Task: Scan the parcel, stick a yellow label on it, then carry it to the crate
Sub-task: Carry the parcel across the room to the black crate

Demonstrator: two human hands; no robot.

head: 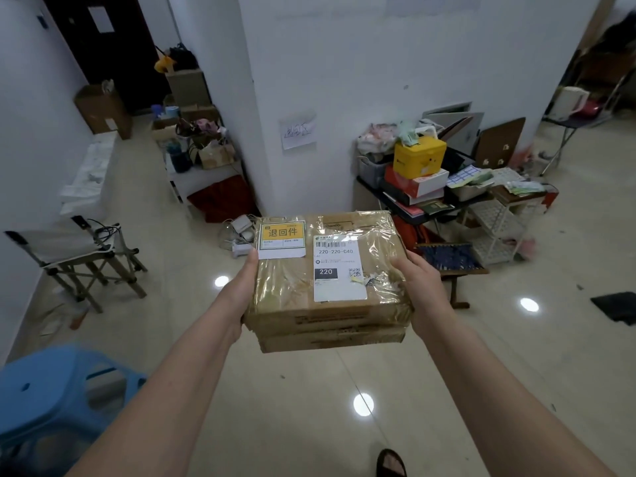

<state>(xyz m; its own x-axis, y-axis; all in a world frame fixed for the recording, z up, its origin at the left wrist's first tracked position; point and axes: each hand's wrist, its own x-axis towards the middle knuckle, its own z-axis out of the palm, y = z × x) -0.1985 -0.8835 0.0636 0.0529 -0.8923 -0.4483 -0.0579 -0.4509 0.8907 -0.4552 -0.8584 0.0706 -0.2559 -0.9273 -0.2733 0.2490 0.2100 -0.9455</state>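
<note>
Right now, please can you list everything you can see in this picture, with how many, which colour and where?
parcel: one, brown cardboard under clear tape, held over the floor, centre
yellow label: one, yellow and white, parcel top, far left corner
shipping label: one, white with barcode, parcel top, right of the yellow label
folding chair: one, pale seat, left
plastic stool: one, blue, lower left
yellow box: one, on a cluttered table by the wall
cardboard box: one, brown, far left by the dark door
left hand: grips the parcel's left side
right hand: grips its right side
</note>
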